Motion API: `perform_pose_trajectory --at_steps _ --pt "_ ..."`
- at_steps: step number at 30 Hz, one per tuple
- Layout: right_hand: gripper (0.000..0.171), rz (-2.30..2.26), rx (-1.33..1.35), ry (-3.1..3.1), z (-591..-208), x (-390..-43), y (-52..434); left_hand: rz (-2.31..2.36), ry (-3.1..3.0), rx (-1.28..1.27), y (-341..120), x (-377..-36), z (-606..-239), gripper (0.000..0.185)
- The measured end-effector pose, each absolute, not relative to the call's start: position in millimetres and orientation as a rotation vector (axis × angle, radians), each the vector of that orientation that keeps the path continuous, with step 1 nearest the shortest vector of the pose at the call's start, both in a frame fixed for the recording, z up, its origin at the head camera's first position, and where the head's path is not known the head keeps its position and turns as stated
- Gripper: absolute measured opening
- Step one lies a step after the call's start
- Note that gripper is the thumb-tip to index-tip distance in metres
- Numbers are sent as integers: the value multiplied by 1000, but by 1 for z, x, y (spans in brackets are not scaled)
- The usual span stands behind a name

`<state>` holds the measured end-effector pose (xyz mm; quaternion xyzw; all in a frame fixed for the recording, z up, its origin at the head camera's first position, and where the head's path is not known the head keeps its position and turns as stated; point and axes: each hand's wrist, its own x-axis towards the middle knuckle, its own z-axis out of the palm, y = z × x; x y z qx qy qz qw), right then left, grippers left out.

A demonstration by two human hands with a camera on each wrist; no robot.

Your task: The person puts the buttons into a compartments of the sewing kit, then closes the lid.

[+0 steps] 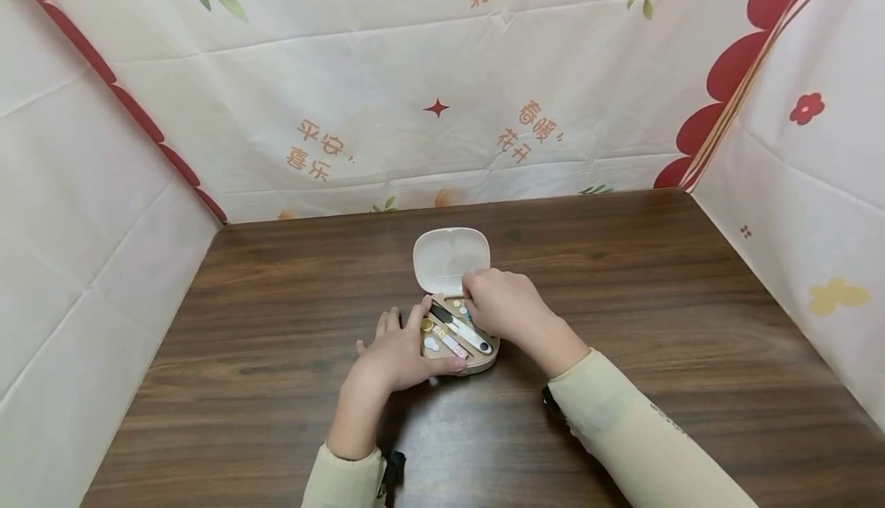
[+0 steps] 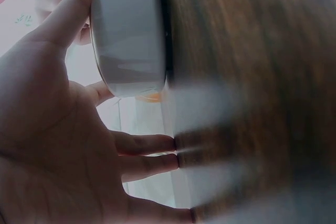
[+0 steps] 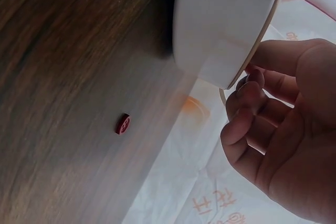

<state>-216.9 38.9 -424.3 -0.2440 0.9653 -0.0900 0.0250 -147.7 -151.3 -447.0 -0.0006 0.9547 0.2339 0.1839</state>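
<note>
An open sewing kit case point(image 1: 477, 366) sits on the table with its white lid point(image 1: 451, 258) tipped back. Inside lie a tool with a dark blade and white handle point(image 1: 473, 335), a pale strip with pink marks point(image 1: 449, 341), a gold ring-shaped piece point(image 1: 428, 325) and small buttons point(image 1: 456, 304). My left hand point(image 1: 397, 354) spreads along the case's left side, thumb on the front rim, index finger at the left edge, other fingertips on the table. Fingers curled, my right hand point(image 1: 505, 300) is at the right rim; whether it pinches anything, I cannot tell.
In the right wrist view a red button point(image 3: 123, 124) lies on the brown wooden table point(image 1: 276, 385) beside the case. White printed cloth point(image 1: 387, 101) rises behind the table and along both sides.
</note>
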Motion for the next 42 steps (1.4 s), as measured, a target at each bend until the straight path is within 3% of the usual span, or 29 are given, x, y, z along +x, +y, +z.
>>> perform_pose_trajectory --at_steps 16,21,27,33,42 --pt "20 -278 -760 3006 -413 -216 47 677 2697 -10 -155 -154 -466 119" --pt "20 -258 -764 3012 -411 -216 60 673 2691 -10 -152 -150 -455 116" --pt "16 -230 -691 2980 -416 -219 86 681 2687 -8 -149 -147 -444 112" --pt "10 -190 -644 2898 -425 -219 103 671 2702 -14 -153 -152 -462 116" --pt "18 -188 -651 2858 -438 -218 112 671 2690 -18 -152 -149 -448 113"
